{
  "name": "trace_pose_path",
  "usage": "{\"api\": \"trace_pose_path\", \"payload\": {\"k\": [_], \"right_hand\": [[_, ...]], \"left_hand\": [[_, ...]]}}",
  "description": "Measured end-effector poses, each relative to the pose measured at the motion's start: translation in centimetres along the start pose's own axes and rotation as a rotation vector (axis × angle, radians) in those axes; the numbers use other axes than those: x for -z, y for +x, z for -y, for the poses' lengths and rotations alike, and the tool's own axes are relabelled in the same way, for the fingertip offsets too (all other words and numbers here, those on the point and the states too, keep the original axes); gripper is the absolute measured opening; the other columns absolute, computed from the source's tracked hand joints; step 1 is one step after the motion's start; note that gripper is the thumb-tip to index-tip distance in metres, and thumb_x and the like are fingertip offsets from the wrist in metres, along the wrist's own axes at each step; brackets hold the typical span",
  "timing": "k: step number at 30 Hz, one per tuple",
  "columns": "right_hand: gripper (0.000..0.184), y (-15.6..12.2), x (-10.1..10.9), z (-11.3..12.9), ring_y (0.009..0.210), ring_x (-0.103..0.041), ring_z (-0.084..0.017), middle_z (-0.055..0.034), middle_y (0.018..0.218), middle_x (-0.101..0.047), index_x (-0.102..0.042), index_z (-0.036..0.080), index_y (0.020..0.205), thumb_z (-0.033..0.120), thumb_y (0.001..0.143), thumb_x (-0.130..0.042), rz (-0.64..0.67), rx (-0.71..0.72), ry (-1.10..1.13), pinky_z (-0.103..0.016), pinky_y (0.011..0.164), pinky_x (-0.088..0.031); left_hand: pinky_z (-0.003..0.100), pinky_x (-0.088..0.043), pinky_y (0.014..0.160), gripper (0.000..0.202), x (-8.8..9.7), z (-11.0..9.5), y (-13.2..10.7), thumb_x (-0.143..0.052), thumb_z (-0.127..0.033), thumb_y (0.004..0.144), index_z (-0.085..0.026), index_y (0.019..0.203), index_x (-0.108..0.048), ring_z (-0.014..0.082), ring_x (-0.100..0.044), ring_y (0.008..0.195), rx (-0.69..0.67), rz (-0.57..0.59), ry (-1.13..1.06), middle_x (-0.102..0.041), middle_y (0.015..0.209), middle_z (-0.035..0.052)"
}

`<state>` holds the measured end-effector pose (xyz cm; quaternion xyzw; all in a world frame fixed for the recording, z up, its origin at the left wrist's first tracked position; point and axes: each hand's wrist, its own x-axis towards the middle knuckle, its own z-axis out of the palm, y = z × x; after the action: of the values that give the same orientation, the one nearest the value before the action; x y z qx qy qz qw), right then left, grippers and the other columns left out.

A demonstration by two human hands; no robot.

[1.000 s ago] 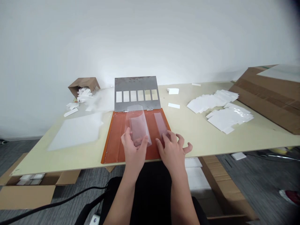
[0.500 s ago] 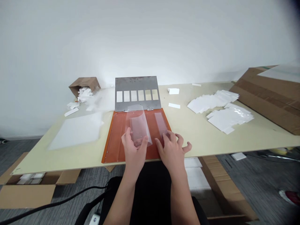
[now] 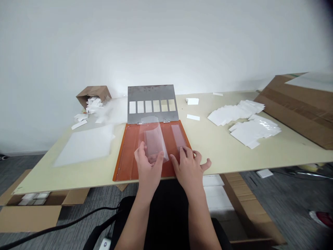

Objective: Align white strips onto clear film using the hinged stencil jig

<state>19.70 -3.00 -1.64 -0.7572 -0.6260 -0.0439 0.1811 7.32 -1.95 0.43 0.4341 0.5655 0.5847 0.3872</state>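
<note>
- Centrally, on the pale table (image 3: 221, 149), I have the orange board (image 3: 122, 158) lying flat near the front edge; a grey metal plate (image 3: 151, 91), with six rectangular openings in a row, stands tilted up behind it, joined by hinges.
- My left hand (image 3: 148, 163) is half curled, thumb apart from the fingers; it has hold of the near end of a clear film (image 3: 156, 135), which bows upward over the board's middle and reaches the hinge side; some fingers show through it.
- My right hand (image 3: 188, 168) is spread, little finger out to the side; its fingertips rest at the near end of a pale strip (image 3: 178, 134) along the board's right side; I cannot tell whether they grip anything.
- To the left I view translucent sheets (image 3: 85, 146), flat on the table; behind them, a small cardboard box (image 3: 97, 91) spills white slips (image 3: 94, 103).
- To the right I note a white card stack (image 3: 192, 101), a single white card (image 3: 193, 117) and two fanned piles of white sheets (image 3: 236, 113).
</note>
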Motion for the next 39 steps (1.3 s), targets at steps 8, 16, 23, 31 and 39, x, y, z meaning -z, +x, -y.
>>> {"api": "trace_pose_path", "payload": {"k": [8,16,23,31,39], "right_hand": [[0.052,-0.1,-0.2,0.3,0.116,-0.043,-0.037,-0.0188,0.13,-0.058,-0.059,0.018,0.13,0.05,0.1,-0.032,-0.003,-0.002,-0.046,-0.074,0.098,-0.017],[0.047,-0.2,0.3,0.1,0.122,-0.043,-0.038,-0.0184,0.134,-0.058,-0.058,0.02,0.133,0.045,0.1,-0.036,-0.03,0.002,0.072,-0.074,0.099,-0.013],[0.029,-0.8,2.9,1.0,0.101,-0.06,-0.025,-0.0065,0.104,-0.074,-0.071,0.027,0.1,0.046,0.096,-0.049,0.005,0.116,0.523,-0.053,0.102,-0.02],[0.023,-1.0,3.0,1.7,0.098,-0.064,-0.025,-0.0037,0.095,-0.077,-0.07,0.025,0.095,0.045,0.089,-0.059,-0.054,0.056,0.58,-0.05,0.101,-0.018],[0.018,-0.7,3.0,0.8,0.099,-0.065,-0.023,-0.0011,0.099,-0.076,-0.071,0.028,0.091,0.043,0.086,-0.063,0.015,0.039,0.704,-0.045,0.101,-0.023]], "left_hand": [[0.034,-0.063,0.079,0.078,0.1,0.4,0.1,-0.078,-0.039,0.075,-0.027,0.143,-0.041,0.024,-0.062,0.111,-0.03,-0.019,0.011,-0.036,0.136,0.0122],[0.034,-0.063,0.075,0.08,0.3,0.0,-0.1,-0.078,-0.036,0.075,-0.028,0.144,-0.039,0.0165,-0.069,0.088,0.015,-0.009,-0.04,-0.036,0.137,0.0118],[0.028,-0.061,0.067,0.077,-0.3,0.1,0.3,-0.081,-0.029,0.07,-0.027,0.138,-0.045,0.0105,-0.068,0.072,0.109,0.0,-0.249,-0.045,0.134,0.01],[0.027,-0.056,0.073,0.067,-0.5,-0.2,0.3,-0.087,-0.027,0.061,-0.02,0.121,-0.059,0.012,-0.065,0.08,0.297,0.07,-0.481,-0.057,0.1,0.0002],[0.023,-0.052,0.065,0.058,-0.6,-1.1,0.0,-0.089,-0.026,0.056,-0.018,0.107,-0.063,0.0092,-0.063,0.072,0.391,0.126,-0.517,-0.063,0.088,-0.0025]]}}
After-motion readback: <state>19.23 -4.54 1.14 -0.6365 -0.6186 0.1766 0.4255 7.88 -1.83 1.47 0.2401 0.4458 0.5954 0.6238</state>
